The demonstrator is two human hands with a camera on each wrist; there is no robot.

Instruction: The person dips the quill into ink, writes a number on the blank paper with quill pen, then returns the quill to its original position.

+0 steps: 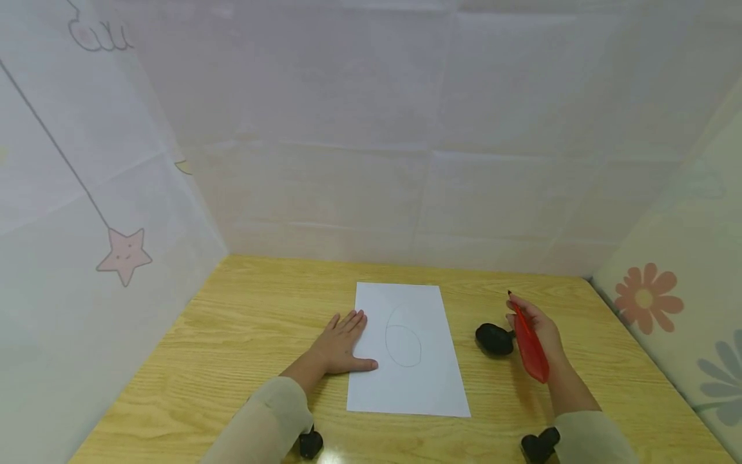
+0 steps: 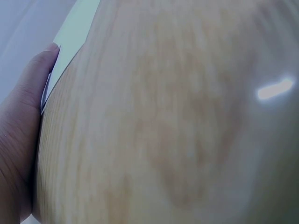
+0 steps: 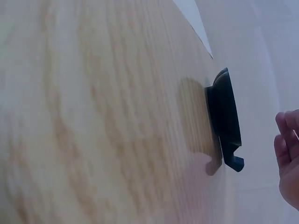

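Observation:
A white sheet of paper (image 1: 371, 393) lies on the wooden table, bearing a thin drawn line that loops like a 6. My left hand (image 1: 342, 345) rests flat on its left edge, thumb and fingers spread; part of that hand (image 2: 23, 102) shows at the left of the left wrist view. To the right, my right hand (image 1: 539, 328) pinches a red feather-shaped pen (image 1: 530, 348), its dark tip pointing up and away, above the table. Beside it stands a black oval base (image 1: 494, 339) with a short stub. The right wrist view shows the fingertips (image 3: 292, 135) but not the pen.
The wooden table (image 1: 261, 309) meets a pale cloth backdrop (image 1: 348, 129) at the back and sides. Black wrist devices sit below the left sleeve (image 1: 261, 419) and beside the right sleeve (image 1: 594, 438).

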